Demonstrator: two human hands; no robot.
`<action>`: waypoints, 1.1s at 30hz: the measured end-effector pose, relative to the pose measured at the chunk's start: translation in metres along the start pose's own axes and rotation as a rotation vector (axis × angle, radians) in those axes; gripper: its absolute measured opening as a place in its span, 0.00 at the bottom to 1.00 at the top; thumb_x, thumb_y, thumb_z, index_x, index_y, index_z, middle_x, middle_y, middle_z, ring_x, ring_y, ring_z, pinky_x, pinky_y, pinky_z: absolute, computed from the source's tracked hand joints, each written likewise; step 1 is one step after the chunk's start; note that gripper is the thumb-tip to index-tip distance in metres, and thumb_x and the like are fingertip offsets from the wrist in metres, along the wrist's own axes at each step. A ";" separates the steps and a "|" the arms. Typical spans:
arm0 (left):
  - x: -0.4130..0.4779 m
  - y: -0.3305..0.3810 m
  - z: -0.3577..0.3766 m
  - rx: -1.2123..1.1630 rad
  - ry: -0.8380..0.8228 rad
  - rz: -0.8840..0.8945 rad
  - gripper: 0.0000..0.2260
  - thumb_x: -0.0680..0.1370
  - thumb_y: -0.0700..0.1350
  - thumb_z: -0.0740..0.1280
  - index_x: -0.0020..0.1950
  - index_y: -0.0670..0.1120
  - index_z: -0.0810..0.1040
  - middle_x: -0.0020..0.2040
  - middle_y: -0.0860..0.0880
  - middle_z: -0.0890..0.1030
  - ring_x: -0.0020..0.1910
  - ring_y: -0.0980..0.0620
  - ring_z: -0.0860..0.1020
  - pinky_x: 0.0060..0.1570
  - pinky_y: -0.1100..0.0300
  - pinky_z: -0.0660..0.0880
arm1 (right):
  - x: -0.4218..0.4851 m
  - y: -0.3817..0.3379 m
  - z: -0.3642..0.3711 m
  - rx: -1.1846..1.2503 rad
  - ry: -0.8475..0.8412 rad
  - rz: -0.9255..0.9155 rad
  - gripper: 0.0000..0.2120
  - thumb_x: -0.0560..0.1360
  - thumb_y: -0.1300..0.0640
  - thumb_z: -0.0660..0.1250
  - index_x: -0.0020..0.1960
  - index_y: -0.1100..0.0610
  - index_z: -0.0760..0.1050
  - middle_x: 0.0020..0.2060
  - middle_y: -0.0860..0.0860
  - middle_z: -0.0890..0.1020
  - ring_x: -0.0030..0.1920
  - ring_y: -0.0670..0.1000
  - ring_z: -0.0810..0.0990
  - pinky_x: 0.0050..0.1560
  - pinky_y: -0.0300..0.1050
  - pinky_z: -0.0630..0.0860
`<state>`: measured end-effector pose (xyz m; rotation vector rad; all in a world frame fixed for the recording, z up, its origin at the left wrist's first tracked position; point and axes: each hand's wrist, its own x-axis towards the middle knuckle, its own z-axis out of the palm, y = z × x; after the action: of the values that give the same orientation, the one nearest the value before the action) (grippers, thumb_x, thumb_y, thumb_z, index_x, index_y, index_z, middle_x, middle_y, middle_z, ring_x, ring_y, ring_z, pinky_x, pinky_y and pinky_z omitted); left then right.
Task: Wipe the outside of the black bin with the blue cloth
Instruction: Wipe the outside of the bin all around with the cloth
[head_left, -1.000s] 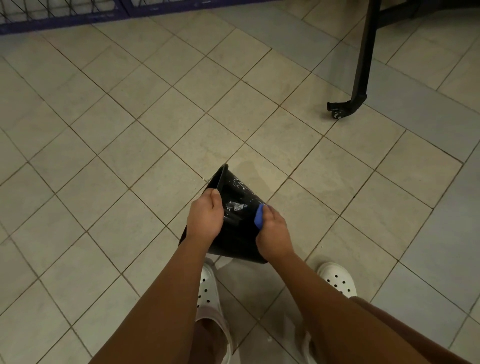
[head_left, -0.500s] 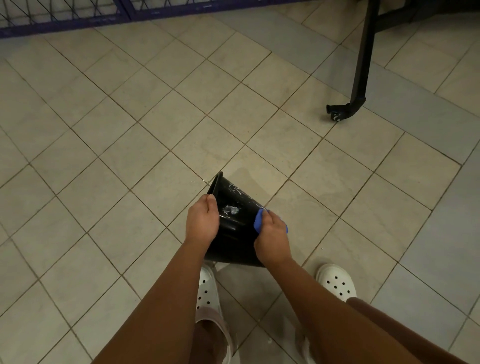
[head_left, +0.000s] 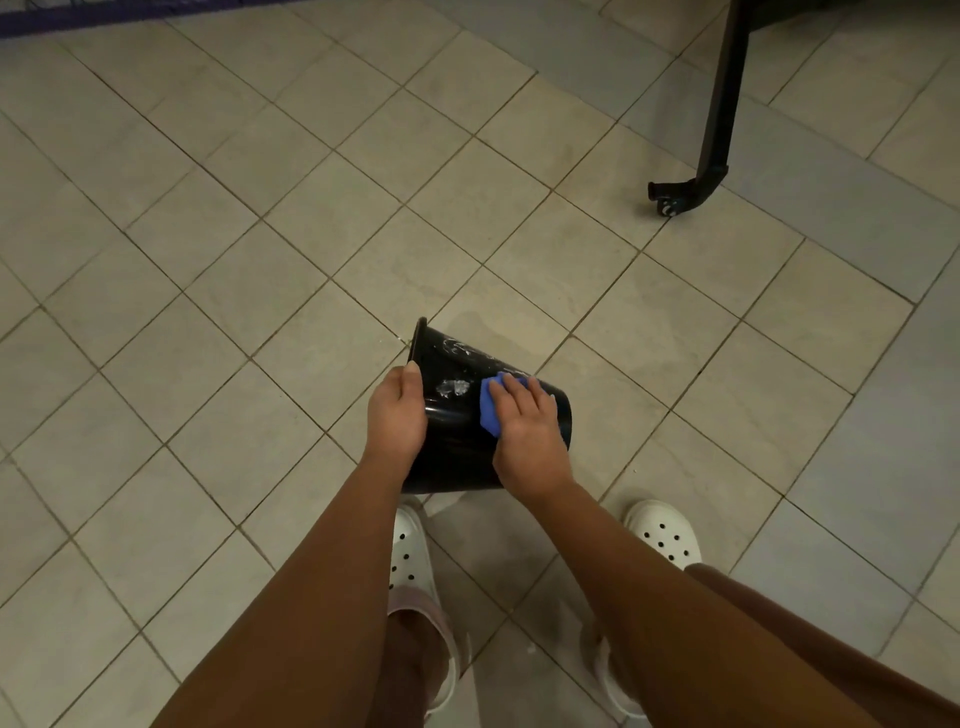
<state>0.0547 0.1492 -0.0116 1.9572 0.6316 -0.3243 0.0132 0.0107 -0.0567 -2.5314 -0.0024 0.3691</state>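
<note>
Black bin was tilted sideways over tiled floor, just beyond my feet. My left hand gripped its wall by the rim; my right hand, fingers straight, pressed blue cloth against its side.

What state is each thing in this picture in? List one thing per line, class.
Black plastic bin: tipped sideways, white smears on its outer wall.
Blue cloth: bunched, pressed against the bin's wall.
Left hand: grips the bin near its rim.
Right hand: fingers flat, pressing the cloth.
White perforated clogs: worn, standing on the tiled floor.
</note>
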 end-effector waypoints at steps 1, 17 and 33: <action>0.001 0.000 -0.001 -0.001 -0.011 -0.010 0.15 0.83 0.51 0.53 0.54 0.44 0.75 0.47 0.44 0.79 0.47 0.48 0.78 0.51 0.52 0.74 | -0.002 0.003 0.001 -0.003 0.003 0.001 0.35 0.73 0.63 0.63 0.76 0.54 0.51 0.76 0.52 0.55 0.76 0.55 0.47 0.76 0.54 0.43; 0.006 0.019 0.002 -0.086 -0.071 -0.283 0.15 0.82 0.51 0.53 0.50 0.45 0.76 0.45 0.42 0.79 0.46 0.43 0.79 0.43 0.53 0.75 | -0.019 0.006 0.023 0.152 0.054 -0.171 0.31 0.71 0.69 0.63 0.73 0.61 0.60 0.73 0.60 0.60 0.75 0.61 0.54 0.73 0.63 0.53; 0.003 0.018 0.003 -0.178 -0.034 -0.297 0.14 0.82 0.46 0.53 0.53 0.44 0.78 0.44 0.44 0.79 0.44 0.46 0.78 0.43 0.54 0.74 | 0.001 -0.017 0.022 0.205 0.049 -0.219 0.30 0.71 0.70 0.64 0.72 0.61 0.62 0.72 0.58 0.64 0.74 0.59 0.57 0.73 0.62 0.55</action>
<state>0.0677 0.1408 -0.0013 1.6855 0.8999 -0.4671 0.0095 0.0371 -0.0646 -2.3082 -0.2104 0.2080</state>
